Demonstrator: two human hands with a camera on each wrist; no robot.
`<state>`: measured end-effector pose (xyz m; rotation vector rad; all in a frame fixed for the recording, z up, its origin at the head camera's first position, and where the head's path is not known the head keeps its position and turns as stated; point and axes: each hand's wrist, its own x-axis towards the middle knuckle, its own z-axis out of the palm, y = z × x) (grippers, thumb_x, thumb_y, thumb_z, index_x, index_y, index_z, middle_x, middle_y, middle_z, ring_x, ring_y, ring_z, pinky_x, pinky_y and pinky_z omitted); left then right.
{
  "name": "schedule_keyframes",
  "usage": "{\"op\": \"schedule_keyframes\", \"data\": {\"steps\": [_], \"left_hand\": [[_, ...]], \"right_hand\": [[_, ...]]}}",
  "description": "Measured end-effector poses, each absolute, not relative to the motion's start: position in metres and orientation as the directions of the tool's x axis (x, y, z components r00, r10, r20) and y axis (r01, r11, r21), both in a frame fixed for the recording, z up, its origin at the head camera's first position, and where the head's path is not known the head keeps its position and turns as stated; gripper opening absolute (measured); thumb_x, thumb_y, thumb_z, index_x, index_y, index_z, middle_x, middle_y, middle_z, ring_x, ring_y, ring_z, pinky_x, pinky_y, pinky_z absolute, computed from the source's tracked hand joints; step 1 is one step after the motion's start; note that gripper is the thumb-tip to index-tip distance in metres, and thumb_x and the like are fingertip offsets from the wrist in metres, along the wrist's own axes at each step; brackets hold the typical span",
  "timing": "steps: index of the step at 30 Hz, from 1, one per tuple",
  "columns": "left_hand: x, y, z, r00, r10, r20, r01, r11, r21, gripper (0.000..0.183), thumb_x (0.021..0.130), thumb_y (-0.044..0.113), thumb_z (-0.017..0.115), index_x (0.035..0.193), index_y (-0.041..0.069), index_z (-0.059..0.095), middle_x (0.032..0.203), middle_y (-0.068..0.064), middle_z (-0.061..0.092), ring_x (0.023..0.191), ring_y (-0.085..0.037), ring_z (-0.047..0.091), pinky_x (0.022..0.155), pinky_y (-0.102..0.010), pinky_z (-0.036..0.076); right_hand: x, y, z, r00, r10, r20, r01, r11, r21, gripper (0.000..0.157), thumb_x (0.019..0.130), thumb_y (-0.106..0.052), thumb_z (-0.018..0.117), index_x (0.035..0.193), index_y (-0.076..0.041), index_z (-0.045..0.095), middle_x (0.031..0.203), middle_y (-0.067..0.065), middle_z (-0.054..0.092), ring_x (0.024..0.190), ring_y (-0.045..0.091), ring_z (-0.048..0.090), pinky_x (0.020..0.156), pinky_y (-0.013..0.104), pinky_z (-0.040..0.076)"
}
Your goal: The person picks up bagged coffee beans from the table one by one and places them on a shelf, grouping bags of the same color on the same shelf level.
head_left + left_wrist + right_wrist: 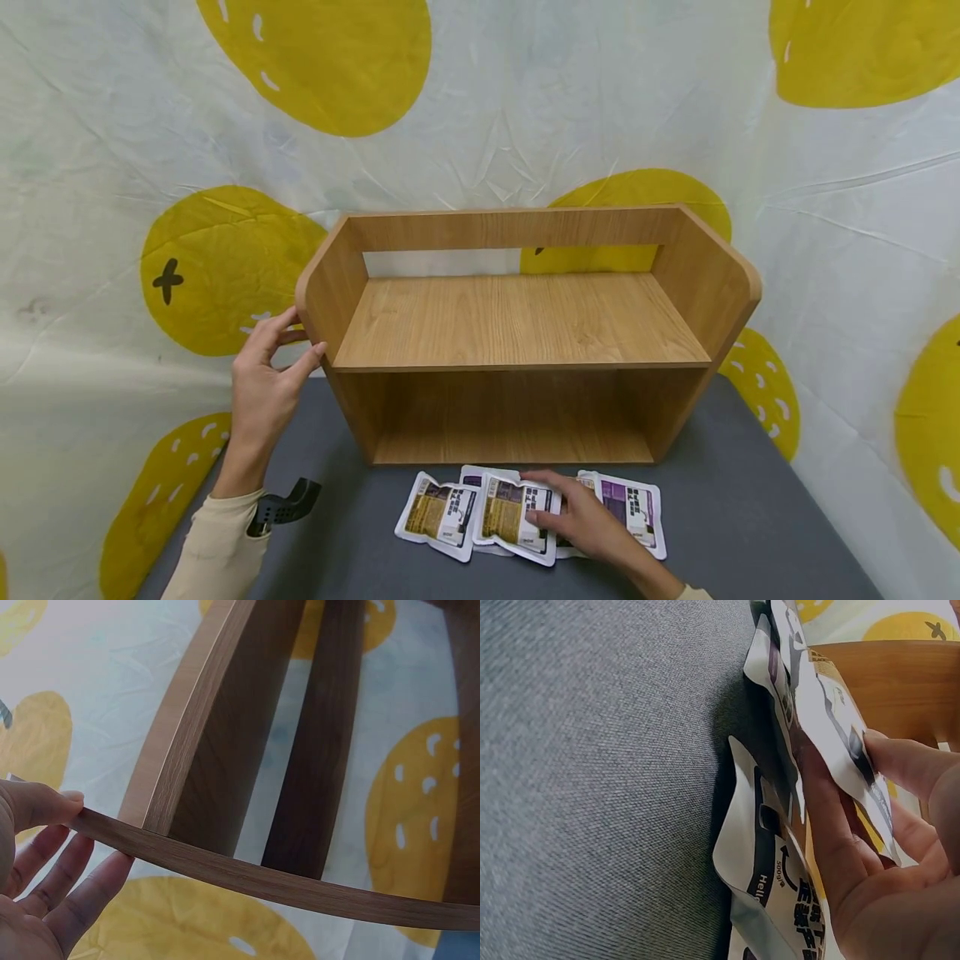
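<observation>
A two-tier wooden shelf [525,321] stands on the table. My left hand [266,392] grips the edge of its left side panel [225,866], thumb on one face and fingers on the other. Low in front of the shelf, my right hand [581,517] pinches a white-edged pouch [498,508] with a brown-gold print. In the right wrist view the thumb lies on one side of this pouch [840,735] and the fingers behind it. A similar brown-gold pouch [431,510] lies to its left. A purple-printed pouch [618,500] lies to the right, partly behind the right hand.
Beneath everything is a dark grey tabletop [750,508]. Behind it hangs a pale curtain [480,125] with large yellow shapes. More pouches are partly hidden under the front ones. A black band [281,508] is on the left wrist.
</observation>
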<state>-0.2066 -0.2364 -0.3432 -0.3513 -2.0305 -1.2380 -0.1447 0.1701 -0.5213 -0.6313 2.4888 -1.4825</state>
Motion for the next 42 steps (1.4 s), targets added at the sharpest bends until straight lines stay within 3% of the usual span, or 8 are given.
{"op": "schedule_keyframes", "data": {"steps": [7,10,15,20,28,34,38,42], "left_hand": [[-0.206,-0.236,-0.343,-0.701,-0.129,0.701,0.558,0.512,0.652,0.065,0.084,-0.004,0.08,0.142,0.019,0.062,0.123,-0.008,0.062,0.104,-0.002,0.063,0.072,-0.01,0.056],[-0.206,-0.236,-0.343,-0.699,-0.129,0.703,0.562,0.51,0.652,0.065,0.084,-0.004,0.08,0.142,0.019,0.062,0.123,-0.008,0.062,0.104,-0.003,0.063,0.072,-0.01,0.056],[-0.206,-0.236,-0.344,-0.697,-0.127,0.706,0.566,0.507,0.65,0.066,0.084,-0.005,0.08,0.142,0.02,0.062,0.123,-0.008,0.062,0.104,-0.002,0.063,0.072,-0.01,0.056],[-0.208,-0.236,-0.344,-0.696,-0.124,0.707,0.569,0.505,0.649,0.066,0.084,-0.006,0.079,0.142,0.019,0.062,0.123,-0.008,0.062,0.104,-0.003,0.063,0.073,-0.011,0.056],[-0.208,-0.236,-0.345,-0.698,-0.125,0.705,0.571,0.497,0.653,0.065,0.084,-0.006,0.079,0.141,0.02,0.062,0.121,-0.008,0.062,0.104,-0.003,0.064,0.072,-0.011,0.057],[-0.207,-0.236,-0.344,-0.703,-0.128,0.7,0.562,0.503,0.657,0.064,0.085,-0.004,0.079,0.141,0.021,0.062,0.123,-0.007,0.062,0.105,-0.002,0.064,0.073,-0.011,0.056],[-0.207,-0.235,-0.344,-0.701,-0.127,0.702,0.565,0.503,0.655,0.064,0.085,-0.004,0.079,0.141,0.021,0.062,0.122,-0.007,0.062,0.105,-0.002,0.063,0.073,-0.011,0.056],[-0.208,-0.235,-0.344,-0.696,-0.122,0.708,0.57,0.506,0.647,0.064,0.085,-0.005,0.079,0.141,0.02,0.062,0.122,-0.007,0.062,0.105,-0.002,0.063,0.073,-0.011,0.056]], "right_hand": [[-0.146,0.169,-0.522,-0.907,-0.421,-0.005,-0.169,0.374,-0.912,0.036,0.089,-0.018,0.079,0.12,-0.006,0.064,0.094,0.006,0.068,0.077,0.007,0.063,0.065,0.022,0.053],[-0.146,0.169,-0.521,-0.916,-0.401,-0.004,-0.166,0.389,-0.906,0.032,0.086,-0.017,0.082,0.11,-0.005,0.064,0.089,0.004,0.066,0.074,0.006,0.061,0.061,0.022,0.051],[-0.148,0.17,-0.519,-0.92,-0.391,-0.023,-0.154,0.414,-0.897,0.034,0.083,-0.016,0.084,0.105,-0.004,0.062,0.087,0.003,0.065,0.073,0.006,0.059,0.061,0.021,0.05],[-0.15,0.171,-0.518,-0.903,-0.424,-0.067,-0.14,0.44,-0.887,0.036,0.084,-0.016,0.082,0.112,-0.005,0.063,0.093,0.001,0.068,0.08,0.008,0.061,0.067,0.021,0.05],[-0.151,0.17,-0.517,-0.866,-0.498,-0.045,-0.254,0.516,-0.818,0.039,0.085,-0.014,0.078,0.121,-0.006,0.069,0.107,-0.001,0.067,0.092,0.009,0.059,0.08,0.024,0.05],[-0.15,0.164,-0.515,-0.863,-0.505,-0.021,-0.307,0.557,-0.772,0.035,0.086,-0.029,0.081,0.115,-0.01,0.072,0.103,-0.005,0.068,0.094,0.009,0.06,0.082,0.029,0.052],[-0.153,0.161,-0.517,-0.862,-0.507,-0.029,-0.314,0.577,-0.754,0.037,0.085,-0.03,0.082,0.114,-0.011,0.071,0.097,-0.007,0.066,0.086,0.006,0.057,0.075,0.026,0.05],[-0.154,0.159,-0.515,-0.841,-0.538,-0.062,-0.28,0.53,-0.801,0.05,0.083,-0.022,0.083,0.126,-0.005,0.065,0.098,-0.005,0.065,0.082,0.003,0.056,0.07,0.022,0.049]]}}
